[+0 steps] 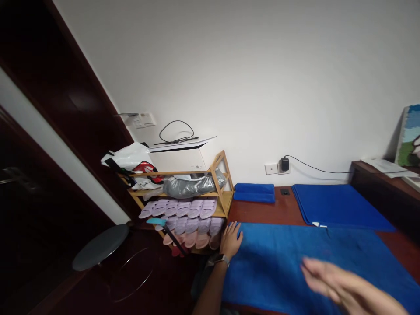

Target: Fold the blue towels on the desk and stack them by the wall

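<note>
A large blue cloth [272, 262] lies spread over the near part of the reddish-brown table. My left hand [231, 240], with a watch [222, 260] on its wrist, rests palm down at the cloth's left edge, fingers stretched out. Over the right part of the cloth, my right hand [324, 278] is blurred by motion; its fingers look extended, and nothing shows in them. Behind the spread cloth, a small folded blue cloth [254, 193] lies at the left. A larger folded blue cloth [337, 203] with a white tag lies at the right.
Left of the table [262, 212] stands a wooden rack [220, 175] with several slippers [190, 208], a white box [183, 158] and bags. A round stool [101, 247] is farther left. A black adapter [285, 164] with a cable is plugged into the wall.
</note>
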The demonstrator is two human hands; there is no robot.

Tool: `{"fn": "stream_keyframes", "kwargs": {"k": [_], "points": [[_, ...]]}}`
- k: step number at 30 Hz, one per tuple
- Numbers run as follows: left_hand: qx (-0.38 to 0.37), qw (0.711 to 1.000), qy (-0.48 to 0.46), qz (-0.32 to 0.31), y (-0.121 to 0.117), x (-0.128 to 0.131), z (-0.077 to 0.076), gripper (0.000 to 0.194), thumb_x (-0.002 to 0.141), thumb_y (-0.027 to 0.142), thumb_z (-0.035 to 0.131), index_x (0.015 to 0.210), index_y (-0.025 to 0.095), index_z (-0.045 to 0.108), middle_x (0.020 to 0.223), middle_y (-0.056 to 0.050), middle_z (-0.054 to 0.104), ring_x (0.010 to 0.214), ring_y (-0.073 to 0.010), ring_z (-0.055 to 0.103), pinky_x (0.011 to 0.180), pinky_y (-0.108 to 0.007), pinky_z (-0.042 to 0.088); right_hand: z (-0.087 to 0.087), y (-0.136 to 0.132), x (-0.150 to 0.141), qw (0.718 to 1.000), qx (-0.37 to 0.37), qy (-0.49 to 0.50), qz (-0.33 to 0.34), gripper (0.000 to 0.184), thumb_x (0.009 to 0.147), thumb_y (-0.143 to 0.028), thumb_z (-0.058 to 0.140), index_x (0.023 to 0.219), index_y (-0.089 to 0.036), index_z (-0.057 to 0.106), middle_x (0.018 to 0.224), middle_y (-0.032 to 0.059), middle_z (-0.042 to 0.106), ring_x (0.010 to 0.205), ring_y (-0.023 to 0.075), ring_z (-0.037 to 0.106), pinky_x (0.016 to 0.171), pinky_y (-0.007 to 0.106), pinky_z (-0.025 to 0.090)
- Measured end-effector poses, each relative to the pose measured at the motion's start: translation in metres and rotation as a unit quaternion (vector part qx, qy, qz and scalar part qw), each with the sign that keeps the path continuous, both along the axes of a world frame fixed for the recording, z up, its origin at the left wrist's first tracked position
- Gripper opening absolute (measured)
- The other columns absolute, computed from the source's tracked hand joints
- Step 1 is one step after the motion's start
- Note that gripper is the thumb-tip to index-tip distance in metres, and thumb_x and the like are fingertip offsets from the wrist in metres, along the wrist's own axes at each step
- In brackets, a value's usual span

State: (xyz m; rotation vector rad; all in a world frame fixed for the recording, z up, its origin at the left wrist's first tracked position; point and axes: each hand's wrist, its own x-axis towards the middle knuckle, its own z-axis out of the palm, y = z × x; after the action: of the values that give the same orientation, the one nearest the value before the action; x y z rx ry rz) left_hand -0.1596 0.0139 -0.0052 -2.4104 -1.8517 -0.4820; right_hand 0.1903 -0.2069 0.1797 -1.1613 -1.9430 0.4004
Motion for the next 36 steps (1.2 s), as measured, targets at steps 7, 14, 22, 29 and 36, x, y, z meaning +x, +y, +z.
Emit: {"fn": "stream_keyframes", "kwargs": {"k": [7, 14, 22, 29, 36], "points": [[-0.013, 1.000, 0.011, -0.003, 0.001, 0.000, 0.001, 0.050, 0.105, 0.037, 0.039, 0.151, 0.022, 0.051, 0.161, -0.009, 0.046, 0.151, -0.0243, 0.039, 0.126, -0.047, 0.030, -0.099, 0.139, -0.013, 0.985, -0.114, -0.108, -0.073, 0.059, 0.102, -0.046, 0.032, 0.146, -0.016, 0.058, 0.157, 0.0126, 0.051, 0.149, 0.0294, 0.041, 0.125, 0.053, 0.030], [-0.019, 0.999, 0.026, -0.008, 0.008, -0.005, -0.006, 0.052, 0.106, 0.039, 0.039, 0.155, 0.025, 0.046, 0.164, -0.008, 0.042, 0.152, -0.0244, 0.036, 0.125, -0.047, 0.030, -0.182, 0.161, 0.064, 0.940, -0.170, -0.267, -0.131, 0.070, 0.099, -0.057, 0.025, 0.159, -0.024, 0.041, 0.166, 0.0054, 0.038, 0.156, 0.0239, 0.026, 0.128, 0.046, 0.019], [-0.050, 0.998, 0.046, -0.009, 0.011, -0.006, -0.003, 0.054, 0.107, 0.042, 0.036, 0.158, 0.025, 0.042, 0.166, -0.008, 0.038, 0.154, -0.0247, 0.033, 0.126, -0.046, 0.029, -0.234, 0.122, 0.265, 0.904, -0.156, -0.235, -0.321, 0.069, 0.091, -0.059, 0.025, 0.138, -0.030, 0.067, 0.157, 0.0139, 0.050, 0.148, 0.0380, 0.039, 0.114, 0.056, 0.037], [-0.066, 0.996, 0.058, -0.006, 0.010, -0.013, -0.001, 0.056, 0.108, 0.046, 0.034, 0.159, 0.027, 0.039, 0.167, -0.007, 0.035, 0.154, -0.0266, 0.032, 0.125, -0.049, 0.030, -0.246, 0.115, 0.308, 0.890, -0.196, -0.202, -0.360, 0.077, 0.085, -0.057, 0.033, 0.147, -0.018, 0.059, 0.158, 0.0132, 0.049, 0.148, 0.0423, 0.039, 0.119, 0.061, 0.033], [-0.018, 0.997, 0.042, -0.057, 0.011, 0.016, 0.012, 0.056, 0.108, 0.047, 0.031, 0.159, 0.024, 0.040, 0.167, -0.009, 0.037, 0.155, -0.0256, 0.031, 0.126, -0.049, 0.027, -0.185, 0.153, 0.156, 0.917, -0.082, -0.277, -0.277, 0.068, 0.097, -0.041, 0.026, 0.147, -0.006, 0.055, 0.153, 0.0192, 0.054, 0.146, 0.0338, 0.045, 0.123, 0.055, 0.030]]}}
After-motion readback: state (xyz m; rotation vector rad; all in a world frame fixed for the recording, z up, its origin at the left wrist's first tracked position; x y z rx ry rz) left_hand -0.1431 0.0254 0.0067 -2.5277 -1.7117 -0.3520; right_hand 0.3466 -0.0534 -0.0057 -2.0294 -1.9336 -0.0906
